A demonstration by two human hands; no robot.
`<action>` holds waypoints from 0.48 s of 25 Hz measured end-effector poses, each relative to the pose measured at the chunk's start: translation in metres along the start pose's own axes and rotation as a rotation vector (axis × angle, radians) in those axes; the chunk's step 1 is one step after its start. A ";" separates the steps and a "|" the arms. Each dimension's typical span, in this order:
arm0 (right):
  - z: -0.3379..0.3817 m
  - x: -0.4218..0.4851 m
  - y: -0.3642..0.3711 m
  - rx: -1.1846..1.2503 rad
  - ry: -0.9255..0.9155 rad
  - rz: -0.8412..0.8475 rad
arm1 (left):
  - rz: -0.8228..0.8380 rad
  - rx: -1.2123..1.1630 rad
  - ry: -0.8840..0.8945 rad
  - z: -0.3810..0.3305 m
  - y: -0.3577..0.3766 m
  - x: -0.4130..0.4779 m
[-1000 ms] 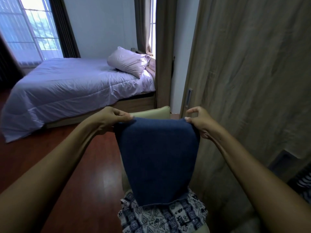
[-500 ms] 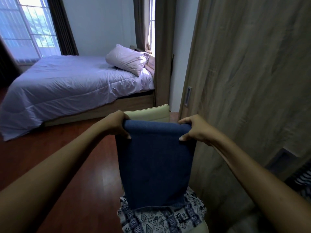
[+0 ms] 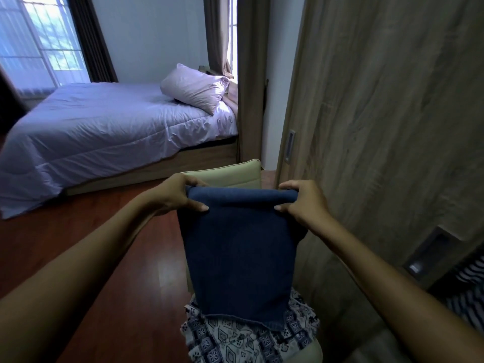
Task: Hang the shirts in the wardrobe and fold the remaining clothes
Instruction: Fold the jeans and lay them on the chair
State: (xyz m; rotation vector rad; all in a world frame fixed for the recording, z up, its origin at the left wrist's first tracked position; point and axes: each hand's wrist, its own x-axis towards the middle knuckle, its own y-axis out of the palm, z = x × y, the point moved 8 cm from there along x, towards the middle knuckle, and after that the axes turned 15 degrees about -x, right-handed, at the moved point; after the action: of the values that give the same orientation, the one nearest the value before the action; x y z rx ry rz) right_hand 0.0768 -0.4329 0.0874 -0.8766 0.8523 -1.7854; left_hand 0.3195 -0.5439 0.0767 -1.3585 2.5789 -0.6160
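Note:
A dark blue garment (image 3: 239,258) hangs in front of me, folded over at its top edge. My left hand (image 3: 178,195) grips its top left corner and my right hand (image 3: 301,203) grips its top right corner. Its lower hem rests on a white patterned garment (image 3: 248,339) lying on the seat of a cream chair (image 3: 230,174). The wooden wardrobe door (image 3: 387,121) stands just to the right. Striped clothes (image 3: 468,289) show inside the wardrobe at the far right.
A bed with a lilac cover (image 3: 104,127) and a pillow (image 3: 193,90) stands at the back left. Red-brown wooden floor (image 3: 91,244) lies to the left of the chair. Windows with dark curtains are behind the bed.
Both hands have lowered slightly and rolled the top edge of the blue garment over towards me, so a fold now forms along the top.

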 end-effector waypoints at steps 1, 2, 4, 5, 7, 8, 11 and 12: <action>-0.001 0.001 -0.001 -0.015 -0.018 -0.012 | 0.000 0.073 0.001 -0.001 0.001 0.002; -0.003 0.003 -0.001 -0.025 -0.037 -0.027 | -0.019 0.148 0.010 -0.002 0.001 0.004; -0.005 0.008 -0.002 -0.070 -0.068 -0.051 | -0.094 0.270 0.019 -0.006 -0.006 0.008; -0.009 0.012 -0.002 -0.108 -0.080 -0.068 | -0.139 0.319 0.024 -0.010 -0.009 0.008; -0.016 0.020 -0.004 -0.188 -0.100 -0.100 | -0.222 0.425 0.046 -0.020 -0.011 0.006; -0.018 0.022 -0.005 -0.226 -0.114 -0.109 | -0.254 0.475 0.062 -0.022 -0.010 0.006; -0.021 0.029 0.000 -0.284 -0.143 -0.116 | -0.343 0.538 0.083 -0.014 -0.010 0.010; -0.021 0.030 0.003 -0.278 -0.137 -0.108 | -0.363 0.529 0.068 -0.006 -0.011 0.013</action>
State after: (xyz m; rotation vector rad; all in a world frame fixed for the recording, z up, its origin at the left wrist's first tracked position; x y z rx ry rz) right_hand 0.0516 -0.4584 0.0799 -1.2312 0.9943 -1.7001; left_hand 0.3182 -0.5581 0.0876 -1.6192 1.9946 -1.3067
